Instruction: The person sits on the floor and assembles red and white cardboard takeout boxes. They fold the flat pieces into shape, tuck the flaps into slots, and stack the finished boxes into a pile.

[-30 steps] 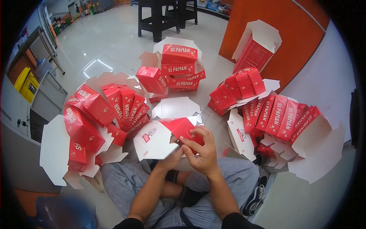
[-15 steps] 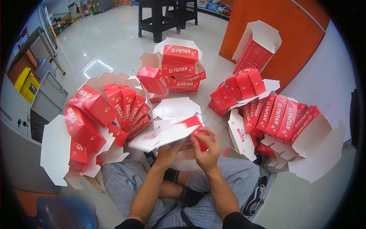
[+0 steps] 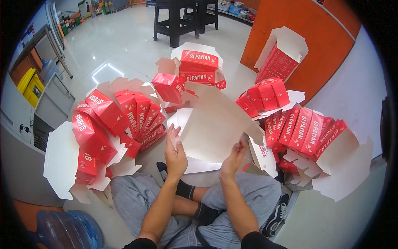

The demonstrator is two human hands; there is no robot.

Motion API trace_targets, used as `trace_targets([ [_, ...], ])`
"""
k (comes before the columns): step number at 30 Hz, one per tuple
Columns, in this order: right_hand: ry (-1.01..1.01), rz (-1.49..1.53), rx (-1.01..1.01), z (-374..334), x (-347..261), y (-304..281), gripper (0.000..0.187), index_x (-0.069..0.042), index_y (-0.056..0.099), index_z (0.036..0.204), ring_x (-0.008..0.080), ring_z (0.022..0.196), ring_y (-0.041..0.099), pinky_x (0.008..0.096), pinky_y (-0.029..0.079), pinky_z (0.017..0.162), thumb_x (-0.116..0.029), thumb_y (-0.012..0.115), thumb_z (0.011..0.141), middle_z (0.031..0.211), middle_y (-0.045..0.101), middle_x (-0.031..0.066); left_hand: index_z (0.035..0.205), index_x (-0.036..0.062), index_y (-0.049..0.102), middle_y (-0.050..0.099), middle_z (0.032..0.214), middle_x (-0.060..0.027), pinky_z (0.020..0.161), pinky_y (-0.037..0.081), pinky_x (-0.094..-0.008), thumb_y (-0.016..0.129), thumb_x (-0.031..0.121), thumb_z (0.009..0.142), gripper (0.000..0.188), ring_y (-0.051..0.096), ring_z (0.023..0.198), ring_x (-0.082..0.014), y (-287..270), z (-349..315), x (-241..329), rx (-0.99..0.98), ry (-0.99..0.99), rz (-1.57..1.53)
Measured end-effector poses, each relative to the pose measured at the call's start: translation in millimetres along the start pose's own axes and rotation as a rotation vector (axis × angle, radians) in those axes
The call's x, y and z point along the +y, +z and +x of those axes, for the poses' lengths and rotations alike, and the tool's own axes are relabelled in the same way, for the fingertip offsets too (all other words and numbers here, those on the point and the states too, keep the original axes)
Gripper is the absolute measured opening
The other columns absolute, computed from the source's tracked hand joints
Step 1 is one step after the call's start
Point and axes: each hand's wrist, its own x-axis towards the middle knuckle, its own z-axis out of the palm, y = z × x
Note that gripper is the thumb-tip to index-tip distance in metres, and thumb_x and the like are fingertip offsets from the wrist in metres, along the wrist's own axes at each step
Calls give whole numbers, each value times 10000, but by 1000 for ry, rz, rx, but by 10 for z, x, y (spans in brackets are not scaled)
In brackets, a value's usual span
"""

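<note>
A large cardboard box blank (image 3: 215,124) with its plain white-grey inner side toward me stands tilted up between my hands. Beside its left edge, my left hand (image 3: 176,157) is open, fingers pointing up and thumb apart. My right hand (image 3: 233,162) is at its lower right edge, fingers bent upward and slightly blurred; whether they grip the blank is unclear. Behind and below the raised blank lies another white cardboard piece (image 3: 199,167), partly covered.
Folded red boxes are heaped at left (image 3: 93,133), in the middle (image 3: 199,61) and at right (image 3: 302,128). A tall red-and-white stack (image 3: 277,62) leans by an orange panel (image 3: 265,31). Black stools (image 3: 176,25) stand farther back. A blue water jug (image 3: 68,228) lies at lower left.
The white-and-red cardboard piece in my hands is gone from there, and a wide blank now stands raised between them. My hands have moved apart, the left one upward and leftward.
</note>
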Motion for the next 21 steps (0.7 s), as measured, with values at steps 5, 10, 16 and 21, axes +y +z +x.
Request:
trace_targets([
  [5, 166, -783, -853, 130, -49, -167, 430, 38, 659, 1157, 418, 1020, 677, 448, 520, 899, -360, 561, 1027, 1132, 685, 263, 1385, 82, 632, 462, 1541, -219, 949, 558, -398, 518, -138, 806, 629, 642, 1225, -374, -150, 47, 171, -98, 353, 652],
  [10, 414, -286, -977, 193, -479, -137, 375, 18, 639, 1216, 197, 981, 725, 335, 565, 772, -306, 619, 1029, 1078, 725, 121, 1389, 122, 633, 508, 1515, -191, 960, 574, -411, 565, -109, 809, 628, 636, 1240, -361, -95, -2, 192, -328, 472, 618],
  [16, 506, 516, -729, 160, -573, -108, 304, -12, 578, 1278, 215, 997, 719, 336, 640, 810, -133, 641, 1006, 1176, 687, 126, 1426, 154, 594, 526, 1504, -154, 1002, 562, -415, 562, -94, 819, 656, 597, 1294, -356, 7, -67, 229, -523, 501, 588],
  [21, 592, 519, -659, 226, -368, -173, 232, -39, 623, 1220, 179, 925, 726, 293, 642, 735, -68, 637, 990, 1129, 704, 105, 1471, 174, 534, 497, 1535, -130, 984, 573, -426, 561, -95, 814, 710, 572, 1317, -383, -2, -98, 390, -680, 402, 677],
])
